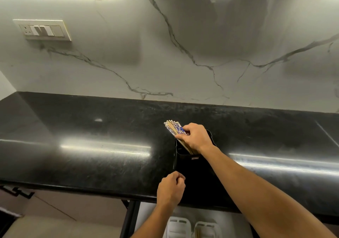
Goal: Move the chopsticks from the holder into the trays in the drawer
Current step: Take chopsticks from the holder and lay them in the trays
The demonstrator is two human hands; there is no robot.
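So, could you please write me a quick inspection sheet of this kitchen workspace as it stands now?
Surface: black countertop, glossy, with light glare.
Job's things: bundle of chopsticks, tilted left, lower ends still in the black holder near the counter's front edge; white trays in the open drawer below, one seems to hold some sticks already.
Clutter: nothing seen.
Grippers: right hand closed around the chopsticks above the holder; left hand loosely curled beside the holder's left side, contact unclear, holding nothing visible.
Cables: nothing seen.
Surroundings: white marble backsplash with grey veins; switch and socket plate on the wall, upper left.
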